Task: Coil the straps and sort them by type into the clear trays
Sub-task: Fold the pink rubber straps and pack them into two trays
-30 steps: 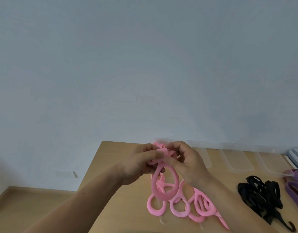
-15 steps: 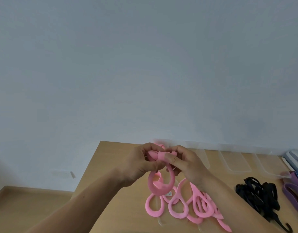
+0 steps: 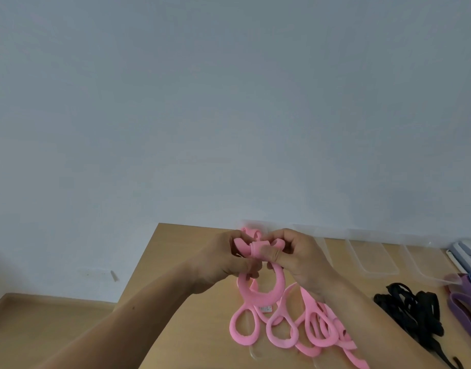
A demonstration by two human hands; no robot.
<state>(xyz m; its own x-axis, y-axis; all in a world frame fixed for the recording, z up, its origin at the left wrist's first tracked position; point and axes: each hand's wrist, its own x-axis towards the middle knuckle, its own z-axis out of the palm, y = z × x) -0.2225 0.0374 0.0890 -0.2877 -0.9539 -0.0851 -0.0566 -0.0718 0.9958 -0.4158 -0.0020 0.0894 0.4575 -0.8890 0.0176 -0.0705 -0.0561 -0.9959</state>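
Our fingers hide the top part of the pink strap (image 3: 278, 286), so we cannot see how it is folded inside our hands. Our left hand (image 3: 221, 262) and our right hand (image 3: 302, 258) are up above the tabletop (image 3: 181, 243), close together, and the fingers of both are curled tight round the bunched pink strap. One pink loop hangs down from our hands. The rest lies in loops on the tabletop just below, one over another, so we cannot count them well. The bottom edge of the picture cuts off the end of the pink strap. The right edge cuts off the purple straps (image 3: 465, 302), and a white thing (image 3: 465, 249) in the far right corner is too hard to make out. The clear trays (image 3: 370, 258) look faint, and our right hand covers part of one. There is bare wood between the tabletop's left edge and the pink loops. The trays sit in a row by the far edge, next to the wall (image 3: 229, 102). We count two hands, one pile of black straps (image 3: 410, 310) and three trays that we can make out.
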